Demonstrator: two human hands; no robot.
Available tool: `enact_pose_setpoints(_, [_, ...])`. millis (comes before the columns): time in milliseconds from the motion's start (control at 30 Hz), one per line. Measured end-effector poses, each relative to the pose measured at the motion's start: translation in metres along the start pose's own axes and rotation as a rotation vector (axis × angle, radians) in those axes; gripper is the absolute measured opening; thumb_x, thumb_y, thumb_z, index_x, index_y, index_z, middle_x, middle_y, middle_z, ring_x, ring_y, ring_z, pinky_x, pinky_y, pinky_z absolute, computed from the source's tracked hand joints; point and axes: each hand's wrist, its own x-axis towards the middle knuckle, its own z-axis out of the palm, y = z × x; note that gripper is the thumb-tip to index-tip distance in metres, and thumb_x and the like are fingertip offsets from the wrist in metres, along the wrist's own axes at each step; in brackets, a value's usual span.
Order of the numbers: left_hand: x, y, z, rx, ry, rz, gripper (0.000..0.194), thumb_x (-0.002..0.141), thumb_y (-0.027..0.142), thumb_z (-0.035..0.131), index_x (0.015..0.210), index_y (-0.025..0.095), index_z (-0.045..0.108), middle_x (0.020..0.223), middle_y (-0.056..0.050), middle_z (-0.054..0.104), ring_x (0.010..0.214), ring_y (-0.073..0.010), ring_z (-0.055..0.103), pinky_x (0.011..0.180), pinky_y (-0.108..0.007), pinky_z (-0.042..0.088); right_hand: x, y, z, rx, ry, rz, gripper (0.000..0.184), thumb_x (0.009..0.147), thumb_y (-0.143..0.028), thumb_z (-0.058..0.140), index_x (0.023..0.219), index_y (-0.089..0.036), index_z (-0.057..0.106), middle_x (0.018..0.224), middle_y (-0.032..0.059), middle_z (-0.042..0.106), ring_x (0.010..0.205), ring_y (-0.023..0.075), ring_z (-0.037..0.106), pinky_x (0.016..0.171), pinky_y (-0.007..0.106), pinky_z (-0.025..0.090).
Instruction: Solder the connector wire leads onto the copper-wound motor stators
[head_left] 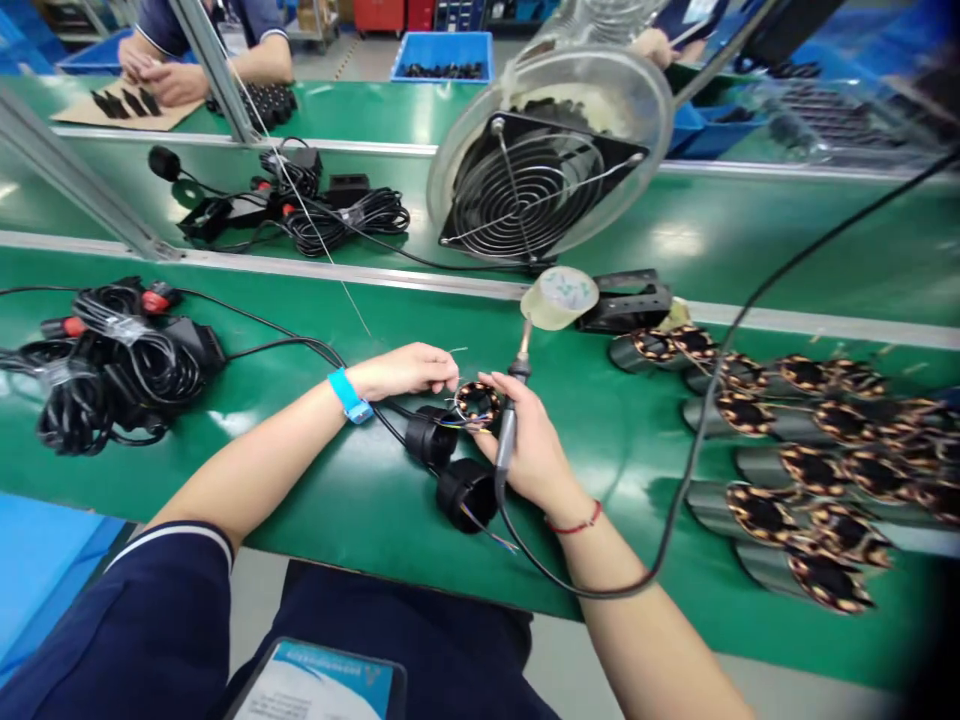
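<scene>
No text is coming out legibly. The badge (322,685) at the lower edge is showing white lettering on blue, too small and blurred for reading; the pale cylinder (562,292) is bearing green marks on top, equally unreadable.

bright | glare on green tabletop (322,515) | right edge blurred, partly dark

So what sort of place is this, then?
Probably an electronics or motor assembly workshop: the right hand holds what looks like a soldering iron, rows of copper-wound cores stand on the green bench, and a co-worker sits opposite.
</scene>
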Motion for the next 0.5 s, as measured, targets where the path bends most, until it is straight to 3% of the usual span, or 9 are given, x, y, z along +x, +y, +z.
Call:
enact_pose_setpoints(100, [0.006, 0.002, 0.007, -0.107, -0.008, -0.058, 0.028, 0.084, 0.04, 0.053, 0.078, 0.012, 0.057, 0.061, 0.005, 0.041, 0.044, -0.003, 0.021, 0.044, -0.021, 0.013, 0.003, -0.004, -0.001, -0.037, -0.013, -0.008, 0.052, 0.085, -0.033, 0.061, 0.131, -0.021, 0.04, 0.124, 0.0143, 0.062, 0.11, 0.0291, 0.06, 0.095, 0.048, 0.048])
enact_pose_setpoints(200, [0.01, 0.007, 0.013, -0.086, 0.019, -0.061, 0.027, 0.086, 0.039, 0.051, 0.083, 0.013, 0.058, 0.064, 0.004, 0.043, 0.045, -0.0035, 0.022, 0.045, -0.021, 0.015, 0.005, -0.002, -0.005, -0.05, -0.021, 0.005, 0.049, 0.086, -0.032, 0.06, 0.13, -0.021, 0.042, 0.125, 0.0142, 0.062, 0.109, 0.0281, 0.061, 0.095, 0.047, 0.047])
enact_pose_setpoints(300, [-0.001, 0.015, 0.019, 0.164, 0.271, 0.051, 0.021, 0.088, 0.034, 0.052, 0.088, 0.014, 0.058, 0.072, 0.001, 0.051, 0.056, -0.0069, 0.039, 0.052, -0.021, 0.03, 0.004, 0.005, -0.014, -0.018, 0.021, 0.069, 0.055, 0.084, -0.028, 0.061, 0.133, -0.02, 0.039, 0.131, 0.0147, 0.058, 0.119, 0.0285, 0.057, 0.102, 0.047, 0.044])
enact_pose_setpoints(367, [-0.016, 0.022, 0.025, 0.429, 0.353, 0.153, 0.02, 0.089, 0.035, 0.052, 0.088, 0.016, 0.057, 0.077, 0.0, 0.055, 0.066, -0.0103, 0.048, 0.061, -0.023, 0.037, 0.002, 0.008, -0.022, 0.039, 0.029, 0.093, 0.063, 0.081, -0.026, 0.062, 0.137, -0.02, 0.034, 0.137, 0.0149, 0.053, 0.126, 0.0289, 0.052, 0.105, 0.048, 0.04])
enact_pose_setpoints(500, [-0.046, 0.032, 0.04, 1.058, 0.094, 0.205, 0.022, 0.091, 0.036, 0.052, 0.096, 0.017, 0.063, 0.094, -0.005, 0.059, 0.075, -0.0165, 0.054, 0.065, -0.029, 0.04, -0.004, -0.001, -0.031, 0.131, 0.129, 0.033, 0.058, 0.084, -0.025, 0.059, 0.136, -0.023, 0.035, 0.135, 0.0119, 0.057, 0.124, 0.0259, 0.054, 0.105, 0.047, 0.041])
